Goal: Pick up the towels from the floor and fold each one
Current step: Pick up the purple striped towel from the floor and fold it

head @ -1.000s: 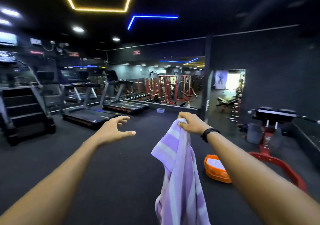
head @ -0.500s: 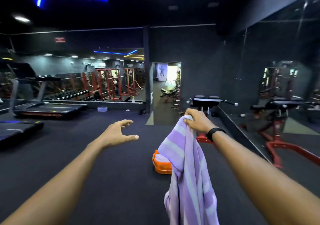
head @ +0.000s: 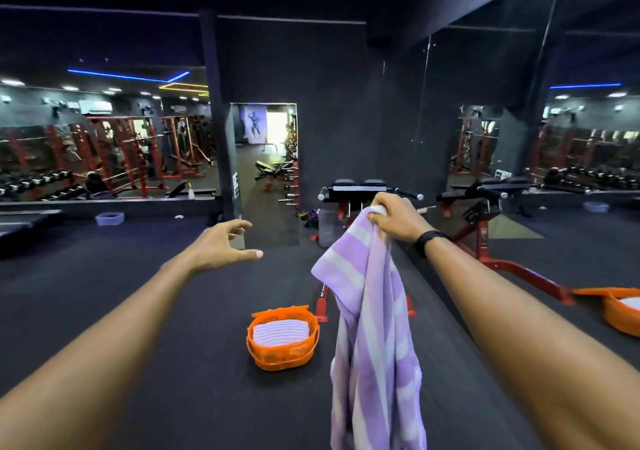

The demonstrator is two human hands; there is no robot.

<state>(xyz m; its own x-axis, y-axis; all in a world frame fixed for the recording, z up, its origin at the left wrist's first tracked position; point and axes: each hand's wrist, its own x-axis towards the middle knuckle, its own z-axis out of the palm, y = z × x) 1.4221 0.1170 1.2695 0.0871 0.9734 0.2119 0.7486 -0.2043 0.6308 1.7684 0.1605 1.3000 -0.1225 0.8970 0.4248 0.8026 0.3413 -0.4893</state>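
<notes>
Towel point(head: 370, 328) purple/white striped, hanging bunched from R hand point(head: 394, 219) grip; L hand point(head: 225, 245) spread, holding nothing.

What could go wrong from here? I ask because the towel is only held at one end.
1. The right hand grips the purple striped towel by one bunched corner, so it hangs twisted; the empty left hand may struggle to find a matching corner and the fold could come out uneven.
2. The towel's lower end runs out of view and might drag on the dark floor.
3. The orange basket sits on the floor just ahead, a possible trip point.
</notes>
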